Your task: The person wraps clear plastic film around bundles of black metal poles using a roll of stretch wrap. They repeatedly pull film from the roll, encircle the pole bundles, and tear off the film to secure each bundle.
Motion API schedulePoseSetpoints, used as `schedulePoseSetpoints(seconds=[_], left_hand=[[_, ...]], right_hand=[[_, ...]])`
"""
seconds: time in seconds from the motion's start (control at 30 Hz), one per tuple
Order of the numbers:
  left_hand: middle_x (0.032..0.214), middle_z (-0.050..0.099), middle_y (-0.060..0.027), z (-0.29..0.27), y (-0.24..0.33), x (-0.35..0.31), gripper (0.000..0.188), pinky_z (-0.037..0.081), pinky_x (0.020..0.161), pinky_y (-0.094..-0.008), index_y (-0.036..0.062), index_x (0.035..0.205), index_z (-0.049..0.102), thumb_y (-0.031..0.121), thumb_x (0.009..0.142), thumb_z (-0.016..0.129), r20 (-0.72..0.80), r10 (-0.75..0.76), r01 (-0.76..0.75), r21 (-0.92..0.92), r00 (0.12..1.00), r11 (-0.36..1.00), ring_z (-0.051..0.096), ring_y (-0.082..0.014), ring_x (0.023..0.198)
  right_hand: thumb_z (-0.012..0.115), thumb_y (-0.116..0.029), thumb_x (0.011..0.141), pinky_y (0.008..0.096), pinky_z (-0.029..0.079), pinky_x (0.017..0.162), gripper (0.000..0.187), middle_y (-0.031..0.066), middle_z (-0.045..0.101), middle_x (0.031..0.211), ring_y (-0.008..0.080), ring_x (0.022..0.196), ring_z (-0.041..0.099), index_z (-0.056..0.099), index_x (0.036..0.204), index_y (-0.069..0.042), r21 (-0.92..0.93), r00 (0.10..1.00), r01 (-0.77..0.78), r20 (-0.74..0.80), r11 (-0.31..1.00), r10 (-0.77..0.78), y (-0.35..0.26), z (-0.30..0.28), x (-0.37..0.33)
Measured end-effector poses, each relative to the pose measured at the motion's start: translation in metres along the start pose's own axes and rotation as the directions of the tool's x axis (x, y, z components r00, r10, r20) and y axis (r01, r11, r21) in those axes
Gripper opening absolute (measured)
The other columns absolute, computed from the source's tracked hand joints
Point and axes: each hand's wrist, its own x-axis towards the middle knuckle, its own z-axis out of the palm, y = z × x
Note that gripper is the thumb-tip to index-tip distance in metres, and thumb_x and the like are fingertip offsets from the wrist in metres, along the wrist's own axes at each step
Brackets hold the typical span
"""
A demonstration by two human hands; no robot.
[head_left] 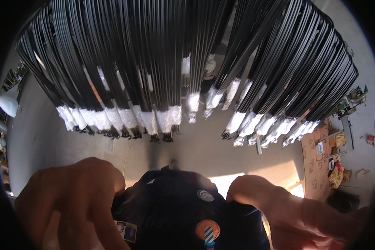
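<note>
left grip (73, 193), right grip (300, 212) — apart from black strips (166, 58) (white-wrapped ends (235, 121))

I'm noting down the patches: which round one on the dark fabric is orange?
The lower round patch, with blue-and-white stripes on it; the upper round patch is greyish white instead.

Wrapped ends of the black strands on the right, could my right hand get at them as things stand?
Probably yes: nothing visible blocks the way between your right hand and those wrapped ends. The hand isn't touching them, though, so you'd likely need to reach forward.
</note>
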Motion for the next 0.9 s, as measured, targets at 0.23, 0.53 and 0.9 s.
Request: schedulePoseSetpoints(seconds=[0.23,0.53,0.9], left_hand=[[0.082,0.052,-0.0025,-0.018,0.022,0.015,0.007,0.046,0.081,-0.0399,0.0083,0.082,0.053,0.003,0.077,0.055,0.209,0.002,0.031,-0.158,0.978,0.987,0.056,-0.0184,0.082],[0.117,0.033,-0.007,-0.036,0.022,-0.029,0.02,0.031,0.081,-0.0513,0.0071,0.101,0.045,0.019,0.085,0.045,-0.14,0.078,-0.067,0.084,0.987,0.994,0.038,-0.022,0.107],[0.128,0.034,-0.0164,-0.191,-0.078,-0.144,0.056,0.024,0.096,-0.055,0.003,0.127,0.024,0.033,0.085,0.046,-0.313,-0.193,-0.076,-0.677,0.93,0.732,0.036,-0.0336,0.117]], right_hand=[[0.053,-0.025,0.083,0.0379,0.045,0.08,0.032,0.0129,0.056,0.098,0.0224,0.092,0.054,0.048,0.106,-0.004,-0.048,0.999,0.045,-0.01,0.998,-0.045,0.002,0.0,0.006],[0.052,-0.032,0.084,0.0388,0.043,0.085,0.04,0.012,0.056,0.103,0.0224,0.1,0.051,0.046,0.112,-0.003,-0.251,0.943,-0.327,-0.143,0.911,0.3,0.036,-0.039,-0.009],[0.071,-0.019,0.07,0.0283,0.036,0.09,0.064,0.0086,0.051,0.114,0.0163,0.104,0.047,0.039,0.123,-0.002,0.099,-0.068,-0.993,-0.033,-0.065,0.997,0.165,-0.08,-0.303]])
